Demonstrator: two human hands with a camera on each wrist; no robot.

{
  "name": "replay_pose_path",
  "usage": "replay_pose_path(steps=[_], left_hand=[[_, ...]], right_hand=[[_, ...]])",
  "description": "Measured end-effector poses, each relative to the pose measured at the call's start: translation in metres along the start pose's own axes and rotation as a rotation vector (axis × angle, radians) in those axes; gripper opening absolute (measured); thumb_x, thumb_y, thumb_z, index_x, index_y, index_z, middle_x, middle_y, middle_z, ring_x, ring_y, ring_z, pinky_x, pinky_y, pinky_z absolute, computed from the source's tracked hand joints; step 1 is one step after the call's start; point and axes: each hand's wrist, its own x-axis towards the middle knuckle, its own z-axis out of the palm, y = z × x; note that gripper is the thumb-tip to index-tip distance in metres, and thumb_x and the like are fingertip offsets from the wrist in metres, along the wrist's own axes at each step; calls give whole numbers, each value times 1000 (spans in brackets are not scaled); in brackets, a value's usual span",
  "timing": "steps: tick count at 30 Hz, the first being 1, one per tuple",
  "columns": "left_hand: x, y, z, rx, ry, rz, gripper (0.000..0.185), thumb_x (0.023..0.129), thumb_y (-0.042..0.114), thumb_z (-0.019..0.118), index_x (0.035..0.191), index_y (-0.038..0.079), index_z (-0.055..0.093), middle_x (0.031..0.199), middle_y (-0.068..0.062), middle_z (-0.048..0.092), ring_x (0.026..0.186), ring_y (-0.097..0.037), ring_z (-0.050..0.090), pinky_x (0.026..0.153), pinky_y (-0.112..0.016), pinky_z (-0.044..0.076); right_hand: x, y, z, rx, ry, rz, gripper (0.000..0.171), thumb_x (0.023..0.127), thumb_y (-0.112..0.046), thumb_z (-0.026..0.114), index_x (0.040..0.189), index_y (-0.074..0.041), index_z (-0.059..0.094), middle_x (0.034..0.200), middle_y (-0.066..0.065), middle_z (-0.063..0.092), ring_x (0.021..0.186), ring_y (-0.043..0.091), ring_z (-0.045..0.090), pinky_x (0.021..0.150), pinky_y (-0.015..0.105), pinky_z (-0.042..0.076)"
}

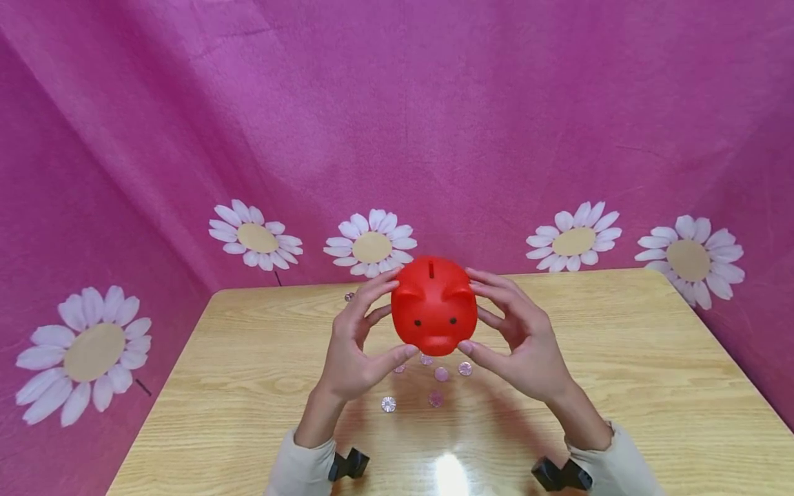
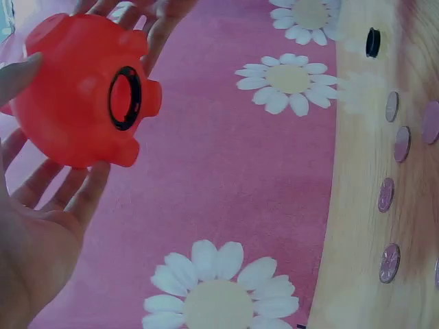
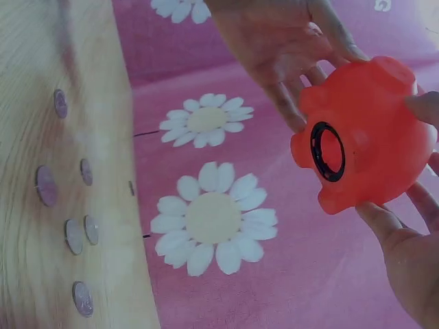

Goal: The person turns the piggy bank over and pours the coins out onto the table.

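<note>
Red piggy bank (image 1: pixel 434 313) is up off the bench (image 1: pixel 620 358), held between our left hand (image 1: pixel 353 351) and right hand (image 1: pixel 521 344). Grip is fingertips only, fingers curled round both flanks. Risk: smooth rounded shell slips and drops on the coins (image 1: pixel 442 374) below. Its belly hole (image 2: pixel 125 98) looks unplugged, so anything inside may spill.

Two bare hands raised at frame centre, palms facing each other: left hand (image 1: pixel 352 351) and right hand (image 1: pixel 522 341), fingers curved inward, sleeved forearms entering from below
</note>
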Motion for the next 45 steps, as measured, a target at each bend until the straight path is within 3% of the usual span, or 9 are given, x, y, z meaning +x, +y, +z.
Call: replay_pose_path(steps=[2, 6, 14, 20, 23, 30, 38, 45], left_hand=[[1, 0, -1, -17, -13, 29, 75, 81, 0, 86, 149, 0, 54, 161, -20, 50, 146, -30, 53, 108, -39, 60], [0, -3, -2, -9, -24, -21, 74, 83, 1, 86, 150, 4, 55, 162, -15, 51, 147, -20, 52, 108, -37, 59], [-2, -4, 0, 26, -25, -59, 74, 86, 8, 86, 152, 6, 55, 160, -14, 53, 144, -29, 54, 106, -40, 61], [-2, -4, 1, 101, -5, -146, 69, 91, 17, 81, 154, 10, 55, 150, -13, 62, 132, -37, 63, 97, -32, 65], [-3, -4, 1, 119, -9, -178, 69, 90, 17, 79, 154, 9, 55, 148, -15, 64, 129, -39, 66, 93, -33, 66], [-3, -5, 3, 115, 21, -302, 64, 93, 21, 80, 153, 16, 58, 146, -9, 67, 121, -33, 71, 86, -31, 68], [-4, -6, 4, 140, 40, -419, 55, 99, 28, 74, 151, 18, 60, 139, -14, 72, 107, -31, 77, 79, -39, 69], [-4, -8, 6, 163, 31, -542, 53, 101, 32, 73, 151, 16, 61, 138, -14, 73, 100, -27, 78, 75, -45, 69]], right_hand=[[1, 0, 0, 24, -7, -39, 73, 74, 27, 78, 142, 8, 59, 156, 17, 54, 143, 23, 58, 104, 33, 60], [1, 3, -1, 29, -12, -2, 73, 75, 28, 77, 142, 7, 60, 156, 10, 55, 142, 19, 58, 104, 33, 60], [-1, 7, -2, -4, -9, 55, 70, 80, 22, 78, 145, 6, 58, 154, 7, 58, 140, 17, 61, 102, 31, 61], [-2, 8, 1, -64, 30, 220, 63, 90, 9, 78, 148, -5, 59, 148, -3, 63, 128, 9, 69, 94, 28, 64], [-2, 6, 3, -79, 43, 294, 58, 95, 3, 76, 149, -7, 58, 149, 1, 62, 124, 10, 70, 91, 29, 65], [-1, 7, 1, -159, 32, 338, 51, 100, -6, 72, 150, -10, 60, 150, 14, 63, 125, 43, 70, 91, 27, 65], [-2, 9, 3, -241, -11, 387, 51, 103, -14, 72, 152, -13, 59, 147, 22, 65, 113, 40, 77, 87, 30, 67], [-2, 11, 6, -234, -6, 476, 47, 105, -21, 70, 150, -10, 60, 143, 25, 66, 106, 36, 80, 81, 32, 68]])
